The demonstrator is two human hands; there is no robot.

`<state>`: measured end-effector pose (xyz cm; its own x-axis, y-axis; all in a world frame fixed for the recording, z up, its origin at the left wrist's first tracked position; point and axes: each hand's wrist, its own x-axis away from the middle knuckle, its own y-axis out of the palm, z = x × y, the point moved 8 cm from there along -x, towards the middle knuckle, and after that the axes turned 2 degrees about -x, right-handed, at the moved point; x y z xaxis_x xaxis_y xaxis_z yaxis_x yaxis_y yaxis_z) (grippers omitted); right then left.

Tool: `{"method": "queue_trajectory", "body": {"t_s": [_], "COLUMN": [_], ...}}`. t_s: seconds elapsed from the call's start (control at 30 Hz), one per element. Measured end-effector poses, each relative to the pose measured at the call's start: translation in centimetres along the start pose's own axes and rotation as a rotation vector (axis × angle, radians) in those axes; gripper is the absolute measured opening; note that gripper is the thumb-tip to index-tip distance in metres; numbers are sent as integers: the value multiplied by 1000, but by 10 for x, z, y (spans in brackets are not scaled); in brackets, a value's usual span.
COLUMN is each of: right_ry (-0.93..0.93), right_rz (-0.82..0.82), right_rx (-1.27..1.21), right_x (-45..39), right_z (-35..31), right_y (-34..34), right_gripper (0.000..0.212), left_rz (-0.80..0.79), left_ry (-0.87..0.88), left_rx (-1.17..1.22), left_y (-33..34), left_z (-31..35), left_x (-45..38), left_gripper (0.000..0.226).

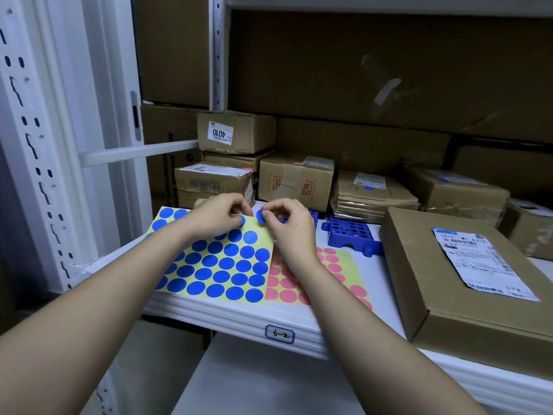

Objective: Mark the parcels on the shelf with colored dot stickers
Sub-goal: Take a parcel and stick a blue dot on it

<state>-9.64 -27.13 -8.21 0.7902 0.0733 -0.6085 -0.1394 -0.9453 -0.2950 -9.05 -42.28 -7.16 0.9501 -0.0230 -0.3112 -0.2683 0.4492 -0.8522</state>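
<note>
A yellow sheet of blue dot stickers (pixel 218 265) lies at the front of the white shelf (pixel 239 319). My left hand (pixel 218 215) pinches the sheet's far edge. Just beside it, my right hand (pixel 287 226) pinches a single blue dot sticker (pixel 260 216) lifted off the sheet's far right corner. A sheet of pink dot stickers (pixel 329 271) lies partly under the blue sheet and under my right forearm. Cardboard parcels stand behind: one labelled 4010 (pixel 236 131), one with red marks (pixel 294 181), and a flat parcel (pixel 371 193) carrying a blue dot.
A large flat box with a shipping label (pixel 466 277) lies at the right front. A blue plastic rack (pixel 353 232) sits behind the pink sheet. Big cartons (pixel 359 70) fill the back. A white upright post (pixel 39 145) stands at the left. The shelf edge reads 6-2.
</note>
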Motion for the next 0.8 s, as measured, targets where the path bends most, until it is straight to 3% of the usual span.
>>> {"method": "queue_trajectory", "body": {"t_s": [0.27,0.63,0.7,0.8], "right_ry": [203,288,275,216], "right_rz": [-37,-81,-73,-65], "right_rx": [-371,-440,-422,-383], "right_x": [1,3,1,0], "right_z": [12,17,16,10], "right_y": [-1,2,1,1], "right_gripper": [10,16,15,13], "left_rz": [-95,-18,62,204], "left_ry": [-45,7,28,36], "left_rx": [-154,-246,-180,294], "left_y": [15,31,24,2], "left_z": [-17,-24,-18,-2], "left_x": [3,8,10,19], "left_gripper": [20,26,21,6]}}
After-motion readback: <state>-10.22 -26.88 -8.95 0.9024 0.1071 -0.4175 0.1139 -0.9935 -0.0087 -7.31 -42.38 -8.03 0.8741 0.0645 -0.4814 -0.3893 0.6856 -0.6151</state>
